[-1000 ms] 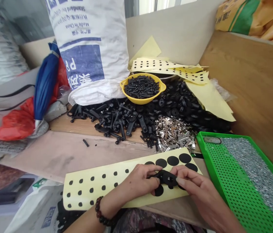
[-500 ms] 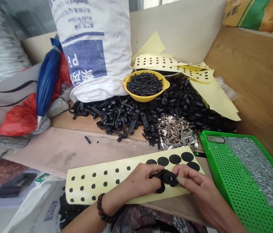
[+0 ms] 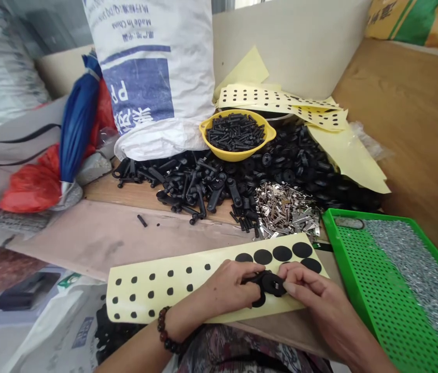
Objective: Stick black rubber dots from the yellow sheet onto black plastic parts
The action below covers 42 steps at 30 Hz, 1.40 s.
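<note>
My left hand (image 3: pixel 228 291) is closed around a black plastic part (image 3: pixel 271 283) with a round, disc-like end. A small pale slot or bit of metal shows in that disc. The fingers of my right hand (image 3: pixel 314 290) are pinched together at the disc's right edge; whatever lies between the tips is hidden. Both hands rest over a yellow backing sheet (image 3: pixel 160 285). Large black round stickers (image 3: pixel 263 257) cover its right end, and small dark dots run across its left part. Just beyond the sheet lies a heap of small metal clips (image 3: pixel 286 210).
A green perforated tray (image 3: pixel 378 280) with small silvery pieces stands at right. Behind are black plastic arms (image 3: pixel 214 194), a yellow bowl (image 3: pixel 238 153) of black screw-like pieces, piled black discs (image 3: pixel 300 155) and a white sack (image 3: pixel 152 88). A blue umbrella (image 3: pixel 81 122) and red bag (image 3: pixel 32 181) sit left.
The whole view has shifted slightly. Both hands keep almost the same hold on the black part, with the right fingertips still against the disc's edge.
</note>
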### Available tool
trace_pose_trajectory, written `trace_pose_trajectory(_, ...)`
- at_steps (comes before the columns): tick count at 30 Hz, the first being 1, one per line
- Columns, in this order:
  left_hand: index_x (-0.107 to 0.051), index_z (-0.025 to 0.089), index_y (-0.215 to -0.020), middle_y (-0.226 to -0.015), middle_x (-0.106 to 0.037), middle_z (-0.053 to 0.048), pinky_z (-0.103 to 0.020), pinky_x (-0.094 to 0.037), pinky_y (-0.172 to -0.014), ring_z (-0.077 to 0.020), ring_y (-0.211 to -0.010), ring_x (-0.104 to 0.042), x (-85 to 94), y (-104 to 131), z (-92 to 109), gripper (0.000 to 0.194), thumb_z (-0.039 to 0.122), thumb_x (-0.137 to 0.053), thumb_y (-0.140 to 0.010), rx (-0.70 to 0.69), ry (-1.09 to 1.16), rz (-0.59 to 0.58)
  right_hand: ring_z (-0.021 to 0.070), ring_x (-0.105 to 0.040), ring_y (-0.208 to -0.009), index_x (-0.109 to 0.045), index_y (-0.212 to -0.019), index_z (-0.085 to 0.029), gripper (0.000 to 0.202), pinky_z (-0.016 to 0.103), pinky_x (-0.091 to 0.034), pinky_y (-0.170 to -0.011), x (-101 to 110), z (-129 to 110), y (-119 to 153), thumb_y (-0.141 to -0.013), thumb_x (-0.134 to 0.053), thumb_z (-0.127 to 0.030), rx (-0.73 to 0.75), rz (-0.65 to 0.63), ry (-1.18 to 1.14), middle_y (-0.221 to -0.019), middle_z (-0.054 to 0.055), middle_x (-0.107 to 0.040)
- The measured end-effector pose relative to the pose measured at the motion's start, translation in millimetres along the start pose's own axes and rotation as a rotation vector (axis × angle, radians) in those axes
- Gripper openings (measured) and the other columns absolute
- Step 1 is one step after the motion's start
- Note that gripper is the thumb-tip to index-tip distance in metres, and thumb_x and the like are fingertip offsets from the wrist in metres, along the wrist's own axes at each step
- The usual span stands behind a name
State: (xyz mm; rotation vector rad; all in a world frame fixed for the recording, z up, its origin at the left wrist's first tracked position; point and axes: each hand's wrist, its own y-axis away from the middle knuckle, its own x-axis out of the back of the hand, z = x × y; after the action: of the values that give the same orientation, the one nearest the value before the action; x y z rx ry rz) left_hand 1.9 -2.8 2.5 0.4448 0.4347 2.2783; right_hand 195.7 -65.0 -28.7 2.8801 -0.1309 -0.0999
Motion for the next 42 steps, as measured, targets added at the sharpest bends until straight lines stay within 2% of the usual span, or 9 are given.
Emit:
trace_pose_trajectory(10,-0.065,0.012,-0.116,-0.071,-0.060,0.001,-0.020,-0.037,-0.053,-0.0108,-0.056,-0.052,0.5,0,2,0.047,0.018,-0.049,-0.073,-0.018,0.009,-0.020,0.0224,-0.054,-0.083,-0.059,-0.056,-0.021,0.022,0.029,-0.042,-0.070,0,2,-2,-0.069,-0.071,-0.034,-0.011,-0.016,0.001,-0.083,0.004,-0.059)
trace_pose_trajectory(18,-0.065,0.012,-0.115,-0.067,-0.058,0.001,-0.020,-0.040,-0.050,-0.0103,-0.051,-0.053,-2.2,0,5,0.044,0.037,-0.054,-0.081,-0.026,0.011,0.004,0.0220,-0.053,-0.080,-0.057,-0.054,-0.021,0.022,0.029,-0.041,-0.067,-4,-3,-2,-0.066,-0.071,-0.034,-0.008,0.011,-0.002,-0.079,0.004,-0.059)
trace_pose_trajectory(27,-0.068,0.012,-0.108,-0.066,-0.057,0.002,-0.019,-0.039,-0.050,-0.0088,-0.051,-0.051,-8.3,-3,-8,0.035,0.027,-0.054,-0.080,-0.057,0.097,0.061,0.0215,-0.055,-0.073,-0.057,-0.054,-0.021,0.023,0.029,-0.044,-0.062,-7,-5,0,-0.066,-0.071,-0.036,0.052,0.025,0.060,-0.075,0.005,-0.060)
trace_pose_trajectory(31,-0.069,0.013,-0.107,-0.067,-0.061,0.001,-0.019,-0.040,-0.053,-0.0101,-0.056,-0.052,-14.0,-1,-12,0.033,0.030,-0.056,-0.081,-0.088,0.097,0.129,0.0199,-0.055,-0.068,-0.057,-0.053,-0.021,0.022,0.028,-0.044,-0.058,-9,-10,1,-0.065,-0.071,-0.035,0.073,0.030,0.097,-0.073,0.004,-0.060)
trace_pose_trajectory(38,-0.069,0.014,-0.102,-0.067,-0.063,-0.001,-0.022,-0.042,-0.058,-0.0124,-0.059,-0.054,-18.5,7,-1,0.029,0.029,-0.056,-0.082,-0.154,0.016,0.227,0.0170,-0.054,-0.062,-0.055,-0.061,-0.022,0.020,0.025,-0.044,-0.054,-11,-10,7,-0.074,-0.063,-0.035,0.162,0.037,0.240,-0.066,0.001,-0.056)
trace_pose_trajectory(42,-0.067,0.014,-0.101,-0.069,-0.062,-0.001,-0.021,-0.042,-0.059,-0.0138,-0.065,-0.056,-16.8,8,5,0.028,0.025,-0.057,-0.078,-0.166,0.016,0.219,0.0152,-0.053,-0.057,-0.055,-0.066,-0.022,0.020,0.024,-0.045,-0.053,-14,-11,11,-0.080,-0.058,-0.035,0.197,0.028,0.311,-0.062,-0.001,-0.053)
